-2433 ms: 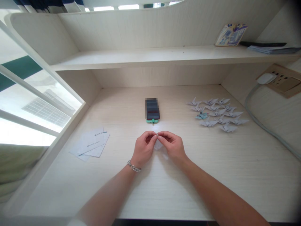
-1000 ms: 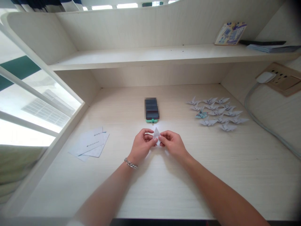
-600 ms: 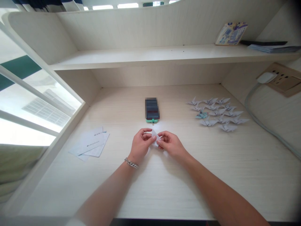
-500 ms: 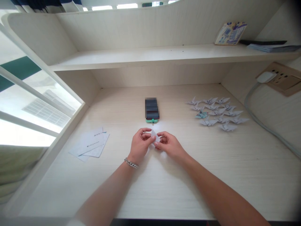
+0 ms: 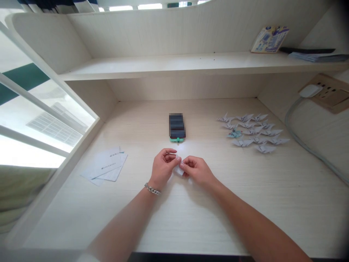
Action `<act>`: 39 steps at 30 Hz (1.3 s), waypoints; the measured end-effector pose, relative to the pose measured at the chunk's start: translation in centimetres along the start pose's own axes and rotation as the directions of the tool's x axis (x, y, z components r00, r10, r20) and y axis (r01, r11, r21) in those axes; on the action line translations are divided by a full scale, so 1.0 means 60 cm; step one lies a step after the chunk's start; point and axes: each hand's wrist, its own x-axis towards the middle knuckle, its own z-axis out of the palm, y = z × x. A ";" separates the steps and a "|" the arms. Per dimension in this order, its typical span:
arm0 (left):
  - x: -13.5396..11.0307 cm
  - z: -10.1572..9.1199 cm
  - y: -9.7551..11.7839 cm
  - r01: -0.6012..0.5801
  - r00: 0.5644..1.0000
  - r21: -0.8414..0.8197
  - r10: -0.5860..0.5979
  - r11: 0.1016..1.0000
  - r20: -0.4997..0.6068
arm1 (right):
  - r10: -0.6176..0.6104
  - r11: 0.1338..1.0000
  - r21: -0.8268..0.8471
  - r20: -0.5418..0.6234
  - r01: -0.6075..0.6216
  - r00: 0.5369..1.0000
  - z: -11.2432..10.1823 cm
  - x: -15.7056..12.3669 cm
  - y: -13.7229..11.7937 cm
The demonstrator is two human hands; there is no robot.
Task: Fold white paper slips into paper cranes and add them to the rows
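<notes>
Right now both hands are closed in a tight pinch on one piece of folded white paper [image 5: 178,168], which sits between them just above the desk's front half, straight below the phone. The left hand [image 5: 163,167] curls its fingers [image 5: 169,157] around the paper's upper part, and a silver chain bracelet [image 5: 152,189] circles that wrist. The right hand [image 5: 196,170] pinches the paper from the other side, its fingertips [image 5: 183,164] touching it, so much of the paper is hidden.

Beyond the hands, a smartphone [image 5: 177,126], blurred out, lies near the desk's back edge, with a small teal clip [image 5: 177,139] at its near end. Toward the desk's right side stand about thirteen paper cranes [image 5: 251,131], overlapping enough to make the count uncertain; one teal crane [image 5: 234,134] sits among the pale ones. At the left edge, at least two overlapping printed sheets [image 5: 105,165] carry small text too tiny to read. On the shelf [image 5: 163,64] above, a colourful booklet [image 5: 269,39] leans at the right, its print unreadable.
</notes>
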 end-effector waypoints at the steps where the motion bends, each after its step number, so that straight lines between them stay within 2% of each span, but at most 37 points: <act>1: 0.000 0.000 0.000 -0.002 1.000 -0.001 0.002 1.000 -0.002 | -0.003 1.000 0.000 0.004 0.003 1.000 0.000 0.000 0.001; 6: -0.001 0.001 0.000 -0.008 1.000 -0.006 0.008 1.000 0.002 | -0.010 0.999 0.036 0.008 0.010 1.000 -0.001 -0.001 -0.002; 11: 0.001 -0.002 -0.003 0.035 0.996 0.040 -0.038 0.999 0.076 | -0.056 0.998 0.027 -0.009 0.056 0.998 -0.001 -0.003 -0.008; 15: 0.001 -0.002 -0.001 0.011 0.999 0.044 -0.013 0.999 0.053 | -0.069 0.997 -0.040 0.003 0.069 0.998 -0.002 -0.004 -0.009; 24: 0.001 0.000 0.001 -0.002 0.999 0.015 0.003 1.000 -0.036 | -0.076 0.963 -0.265 -0.063 0.057 0.995 -0.003 -0.009 -0.016; 26: 0.001 0.000 0.003 0.015 1.000 0.004 -0.015 1.000 -0.016 | -0.104 0.956 -0.286 -0.104 0.070 0.989 -0.005 -0.009 -0.016; 30: -0.002 0.002 0.002 0.060 0.995 0.030 -0.062 0.998 0.079 | -0.122 0.972 -0.220 -0.188 0.079 0.975 -0.009 -0.005 -0.012; 36: -0.009 0.007 0.003 0.018 0.994 0.185 -0.038 0.983 0.104 | -0.157 0.981 -0.141 -0.198 0.130 0.967 -0.014 0.002 -0.008; 39: -0.012 0.010 0.005 0.006 0.993 0.189 -0.028 0.982 0.116 | -0.176 0.982 -0.114 -0.227 0.154 0.958 -0.014 0.002 -0.008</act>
